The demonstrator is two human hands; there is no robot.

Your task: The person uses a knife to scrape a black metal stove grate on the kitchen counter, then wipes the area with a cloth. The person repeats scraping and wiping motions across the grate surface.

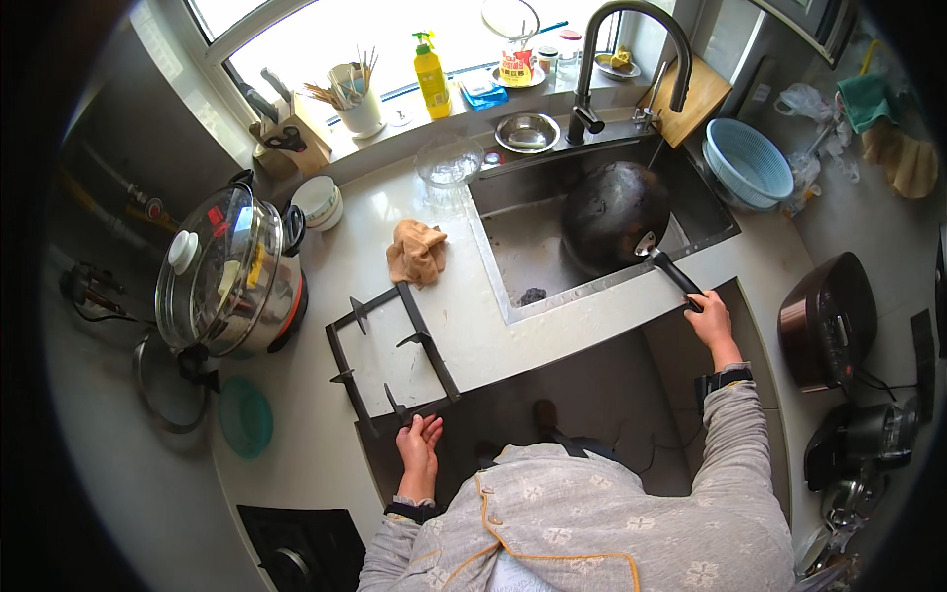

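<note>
My right hand (712, 325) grips the black handle (677, 272) of a dark wok (614, 214). The wok leans in the steel sink (510, 222), its rounded, worn underside appearing to face me. My left hand (419, 448) is beside the near corner of a black metal pan support (435, 355), fingers loosely curled and nothing visible in them; whether it touches the metal is unclear. That support lies on the white counter (481, 355). A crumpled tan cloth (416, 253) sits just beyond it. A dark scouring pad (533, 296) lies in the sink's near left corner.
An arched faucet (584, 96) stands behind the sink. At left are a lidded steamer pot (229, 274), stacked bowls (318, 201) and a gas hob (296, 547). A blue basket (747, 163) and a rice cooker (828, 322) stand at right. Bottles line the windowsill (399, 126).
</note>
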